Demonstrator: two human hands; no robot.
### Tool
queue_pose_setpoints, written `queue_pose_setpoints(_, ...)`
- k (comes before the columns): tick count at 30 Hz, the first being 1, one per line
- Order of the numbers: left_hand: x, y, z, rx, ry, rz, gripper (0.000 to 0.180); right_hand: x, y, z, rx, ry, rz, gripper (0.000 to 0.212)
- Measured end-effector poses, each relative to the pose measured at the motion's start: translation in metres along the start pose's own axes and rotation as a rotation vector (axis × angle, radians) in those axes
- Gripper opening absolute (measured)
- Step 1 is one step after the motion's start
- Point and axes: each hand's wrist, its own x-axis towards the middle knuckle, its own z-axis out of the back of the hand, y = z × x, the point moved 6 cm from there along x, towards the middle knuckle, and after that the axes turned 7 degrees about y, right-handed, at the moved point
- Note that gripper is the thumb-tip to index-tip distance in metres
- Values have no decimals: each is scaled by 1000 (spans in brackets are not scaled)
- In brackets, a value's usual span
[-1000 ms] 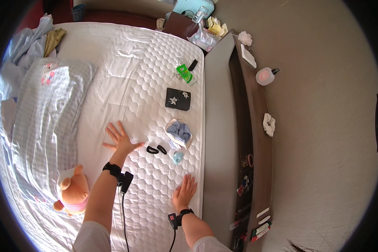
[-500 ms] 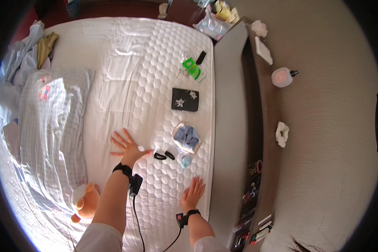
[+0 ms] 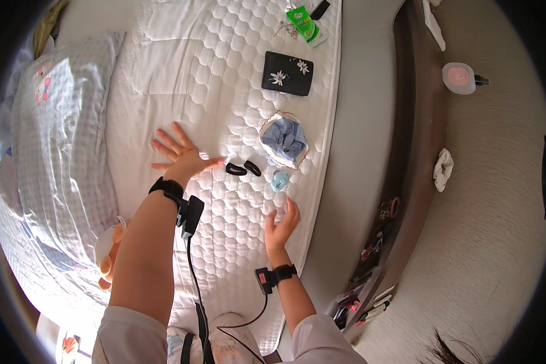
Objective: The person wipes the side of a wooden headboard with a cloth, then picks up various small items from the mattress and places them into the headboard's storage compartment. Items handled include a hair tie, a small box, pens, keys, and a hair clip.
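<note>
My left hand lies flat on the white quilted bed cover, fingers spread. Its thumb tip comes close to two black oval snap hair clips. Nothing is in my right hand, whose thumb and fingers are apart and slightly bent. Just beyond its fingertips lies a small light-blue object, perhaps a hair clip. Farther off is a blue scrunchie with a pale, scalloped trim. Past that sits a black flat case with white flowers on it.
A green packet and a black bar-shaped object lie at the far end. On the left rest a checked pillow and an orange plush toy. The grey headboard and a dark shelf border the right. Cables hang from my wristbands.
The view has shifted closer, so the things on the bed appear larger. My right hand has moved toward the light-blue object, its fingers now bent. My left hand stays flat and spread.
</note>
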Motion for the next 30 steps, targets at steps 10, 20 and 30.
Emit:
queue_pose_setpoints(10,1,1,0,35,-9,16,159,60,25,-27,312,-20,-143,43)
queue_pose_setpoints(20,4,2,-3,76,-4,30,157,46,24,19,653,-84,-337,39)
queue_pose_setpoints(30,8,4,-5,78,-21,37,156,127,24,185,-98,-309,-17,28)
